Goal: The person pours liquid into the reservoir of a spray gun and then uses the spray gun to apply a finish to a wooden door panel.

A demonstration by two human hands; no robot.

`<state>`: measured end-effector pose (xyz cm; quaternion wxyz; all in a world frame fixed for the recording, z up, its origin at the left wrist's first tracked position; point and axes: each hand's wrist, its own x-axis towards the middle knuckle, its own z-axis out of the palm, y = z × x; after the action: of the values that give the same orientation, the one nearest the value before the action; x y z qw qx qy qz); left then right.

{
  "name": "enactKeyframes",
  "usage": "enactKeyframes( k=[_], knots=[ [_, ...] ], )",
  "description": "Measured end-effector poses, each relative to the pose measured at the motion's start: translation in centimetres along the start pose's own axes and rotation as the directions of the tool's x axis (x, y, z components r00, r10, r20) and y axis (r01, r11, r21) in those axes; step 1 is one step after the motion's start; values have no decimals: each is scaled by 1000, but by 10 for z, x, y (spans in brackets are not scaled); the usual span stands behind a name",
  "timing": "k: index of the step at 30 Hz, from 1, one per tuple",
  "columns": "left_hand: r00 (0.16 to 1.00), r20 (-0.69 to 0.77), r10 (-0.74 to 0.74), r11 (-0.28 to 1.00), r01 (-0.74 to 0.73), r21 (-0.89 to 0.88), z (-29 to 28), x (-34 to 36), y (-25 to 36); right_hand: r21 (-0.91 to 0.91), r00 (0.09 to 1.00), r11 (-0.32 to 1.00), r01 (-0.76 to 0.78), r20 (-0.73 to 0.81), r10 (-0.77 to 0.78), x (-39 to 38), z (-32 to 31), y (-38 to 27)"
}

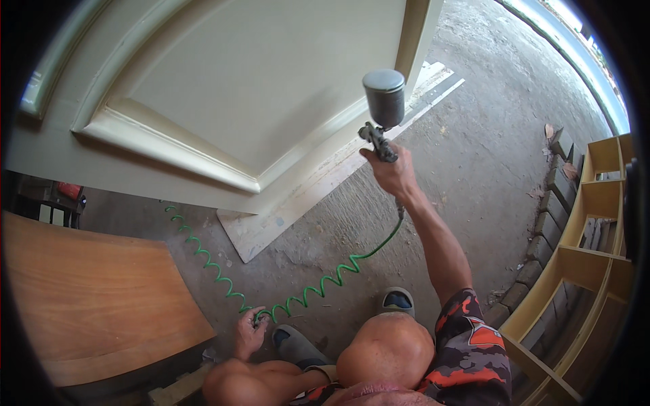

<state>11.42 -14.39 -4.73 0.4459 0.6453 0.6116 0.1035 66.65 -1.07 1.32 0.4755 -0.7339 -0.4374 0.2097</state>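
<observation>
My right hand (395, 174) is closed round the handle of a spray gun (378, 141), held out in front of the lower right part of a cream panelled door (264, 74). On top of the gun sits a metal paint cup (384, 101). A green coiled air hose (323, 287) runs from the bottom of the gun's handle down to my left hand (250, 331). That hand is low at the left of my knees, its fingers closed on the hose. From there the hose goes on up and left, towards the door's lower edge.
Beneath the door's lower edge lies a whitish board (267, 230) on the grey concrete floor (467, 155). A brown wooden panel (101, 298) stands at the left. Along the right are a row of bricks (542, 230) and a yellowish wooden frame (575, 271) with openings.
</observation>
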Motion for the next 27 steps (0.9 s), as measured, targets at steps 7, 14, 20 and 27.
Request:
enactKeyframes(
  k=[7, 14, 20, 27],
  knots=[
    [995, -45, -90, 996, 90, -3, -12, -17, -23, 115, 990, 993, -31, 141, 14, -42, 47, -27],
    [994, -78, -77, 995, 81, 49, -18, -28, -41, 226, 961, 972, -55, 276, -9, -83, 92, -48],
    [991, -102, -84, 995, 89, 45, -21, -31, -42, 237, 935, 971, 38, 334, -118, -112, 126, -52],
    [988, -145, -48, 997, 57, 58, -24, -37, -71, 312, 887, 948, 66, 417, -199, -152, 153, -56]
  ],
)
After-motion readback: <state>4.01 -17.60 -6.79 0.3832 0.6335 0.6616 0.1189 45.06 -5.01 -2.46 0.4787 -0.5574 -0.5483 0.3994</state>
